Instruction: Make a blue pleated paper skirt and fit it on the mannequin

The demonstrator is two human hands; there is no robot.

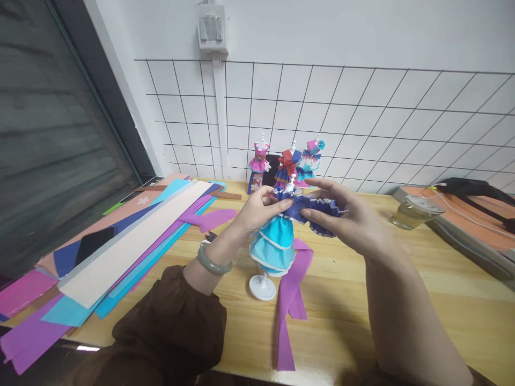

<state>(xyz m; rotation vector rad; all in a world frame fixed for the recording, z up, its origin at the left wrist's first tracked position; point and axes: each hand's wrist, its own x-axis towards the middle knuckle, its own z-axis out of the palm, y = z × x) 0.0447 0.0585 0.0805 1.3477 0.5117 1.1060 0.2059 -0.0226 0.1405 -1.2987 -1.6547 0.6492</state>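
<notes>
A small white dress form (pixel 262 288) stands on the wooden table, wearing a tiered turquoise skirt (pixel 273 247) with white edging. Across its upper part runs a dark blue pleated strip (pixel 296 208) with zigzag edges. My left hand (pixel 265 208) pinches the strip's left end against the bodice, thumb on top. The other end, which curls downward, is held between the thumb and fingers of my right hand (pixel 341 214). Only the form's white neck knob shows above the strip; the bodice behind it is mostly hidden. A purple strip (pixel 295 279) lies folded beside the stand.
Layered coloured sheets (pixel 137 236) cover the table's left side, with a dark phone (pixel 94 245) among them. Several small dressed forms (pixel 287 166) stand at the back by the tiled wall. To the right are a lidded cup (pixel 416 212) and an orange-topped stack (pixel 470 214) with a black strap.
</notes>
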